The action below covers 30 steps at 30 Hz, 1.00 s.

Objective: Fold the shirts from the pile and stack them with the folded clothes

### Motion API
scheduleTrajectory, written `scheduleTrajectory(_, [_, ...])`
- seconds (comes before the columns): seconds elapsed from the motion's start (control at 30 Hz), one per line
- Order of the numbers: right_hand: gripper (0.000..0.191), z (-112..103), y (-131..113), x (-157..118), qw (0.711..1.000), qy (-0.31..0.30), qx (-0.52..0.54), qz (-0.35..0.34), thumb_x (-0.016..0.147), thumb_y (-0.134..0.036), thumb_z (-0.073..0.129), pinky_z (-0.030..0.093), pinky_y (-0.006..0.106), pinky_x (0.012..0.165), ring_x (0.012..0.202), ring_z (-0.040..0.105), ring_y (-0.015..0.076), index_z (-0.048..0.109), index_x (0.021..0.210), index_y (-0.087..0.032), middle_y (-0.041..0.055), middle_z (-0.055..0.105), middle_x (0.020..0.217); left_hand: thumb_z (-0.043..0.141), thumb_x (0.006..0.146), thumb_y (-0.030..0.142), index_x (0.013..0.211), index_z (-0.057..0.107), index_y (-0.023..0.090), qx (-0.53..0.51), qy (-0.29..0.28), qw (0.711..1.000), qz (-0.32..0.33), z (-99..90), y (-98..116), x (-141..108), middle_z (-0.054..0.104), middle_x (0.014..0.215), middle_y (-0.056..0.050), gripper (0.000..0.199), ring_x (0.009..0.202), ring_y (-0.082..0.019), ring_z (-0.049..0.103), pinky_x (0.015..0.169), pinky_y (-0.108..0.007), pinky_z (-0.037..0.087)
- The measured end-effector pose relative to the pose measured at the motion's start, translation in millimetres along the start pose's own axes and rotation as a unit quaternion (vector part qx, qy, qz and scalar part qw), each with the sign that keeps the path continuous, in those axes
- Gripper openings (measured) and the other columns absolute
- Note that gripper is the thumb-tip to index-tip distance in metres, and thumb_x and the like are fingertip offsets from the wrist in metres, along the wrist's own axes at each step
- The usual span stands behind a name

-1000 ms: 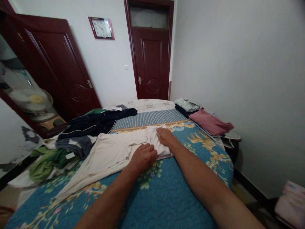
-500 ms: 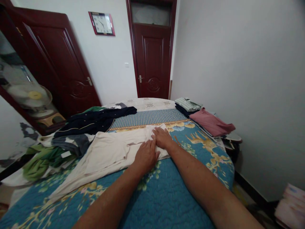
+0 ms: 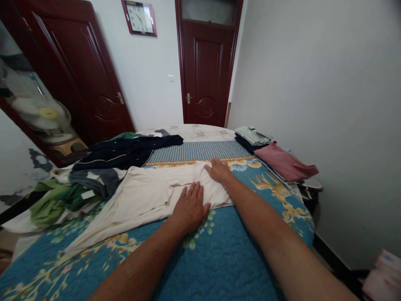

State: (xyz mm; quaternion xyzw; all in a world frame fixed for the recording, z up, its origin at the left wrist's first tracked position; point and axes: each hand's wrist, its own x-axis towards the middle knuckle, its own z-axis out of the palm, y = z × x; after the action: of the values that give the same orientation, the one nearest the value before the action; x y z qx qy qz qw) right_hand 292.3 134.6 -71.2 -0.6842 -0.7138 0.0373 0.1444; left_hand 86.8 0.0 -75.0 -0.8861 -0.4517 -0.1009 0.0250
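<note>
A cream-coloured garment [image 3: 140, 192], partly folded, lies spread across the bed, and a long narrow part of it tapers toward the near left. My left hand [image 3: 190, 207] rests flat on its near side, fingers stretched out and slightly apart. Farther off, my right hand [image 3: 219, 170] lies on the far edge near the garment's right end. Its thumb points left and its fingers stretch forward over the cloth, so it looks open. The cloth under both palms is hidden.
The bed has a blue flowered quilt [image 3: 219, 255]. Dark blue clothing [image 3: 125, 152], a grey piece [image 3: 94, 179] and green clothes [image 3: 50, 205] lie heaped at left. Along the right wall are a folded striped garment [image 3: 252, 136] and a pink one [image 3: 286, 161].
My right hand has moved right and a little away, apart from my left hand. The left hand has shifted slightly left and lies flat. The view has tilted down a little.
</note>
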Motion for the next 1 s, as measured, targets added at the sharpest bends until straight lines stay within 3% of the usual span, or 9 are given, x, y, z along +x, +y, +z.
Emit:
scheduleTrajectory(0.13, [0.076,1,1,2,1.000,-0.003,-0.009,0.012,0.110,-0.062,0.032,0.013,0.053,0.131,0.160,0.031,0.0318,0.045,0.161,-0.008,0.0222,0.036,0.171,0.033,0.108,0.054,0.162,0.045,0.006,0.005,-0.017,1.000,-0.010,-5.8,2,-2,0.037,0.171,-0.023,0.073,0.162,-0.036,0.029,0.130,-0.057,0.026])
scheduleTrajectory(0.27, [0.078,0,0,-11,0.999,0.034,-0.021,0.017,0.110,-0.062,0.029,0.015,0.055,0.131,0.160,0.031,0.0342,0.044,0.161,-0.005,0.0246,0.037,0.170,0.032,0.108,0.054,0.164,0.043,0.006,0.007,-0.018,1.000,-0.012,-5.4,2,-3,0.034,0.173,-0.022,0.074,0.163,-0.036,0.027,0.131,-0.056,0.024])
scheduleTrajectory(0.47, [0.078,-5,6,-50,0.999,-0.001,-0.033,0.017,0.110,-0.061,0.029,0.016,0.060,0.130,0.164,0.021,0.0347,0.036,0.166,-0.007,0.0217,0.028,0.174,0.034,0.108,0.055,0.164,0.042,0.006,-0.010,-0.014,1.000,-0.014,-2.5,1,-3,0.033,0.173,-0.023,0.075,0.163,-0.036,0.026,0.132,-0.057,0.022])
scheduleTrajectory(0.77, [0.080,-18,11,-112,0.998,-0.040,-0.053,0.008,0.109,-0.062,0.029,0.015,0.063,0.130,0.165,0.019,0.0350,0.028,0.170,-0.009,0.0174,0.019,0.178,0.034,0.107,0.054,0.164,0.042,0.004,-0.024,-0.014,1.000,-0.011,0.1,-1,-2,0.032,0.173,-0.025,0.077,0.163,-0.038,0.026,0.130,-0.059,0.022])
scheduleTrajectory(1.0, [0.081,-27,12,-156,0.996,-0.056,-0.069,-0.018,0.108,-0.064,0.030,0.014,0.064,0.131,0.166,0.013,0.0374,0.028,0.171,-0.013,0.0133,0.017,0.179,0.038,0.107,0.055,0.163,0.045,0.008,-0.028,0.015,0.999,-0.005,0.3,-1,-4,0.037,0.171,-0.025,0.074,0.161,-0.040,0.030,0.129,-0.061,0.024])
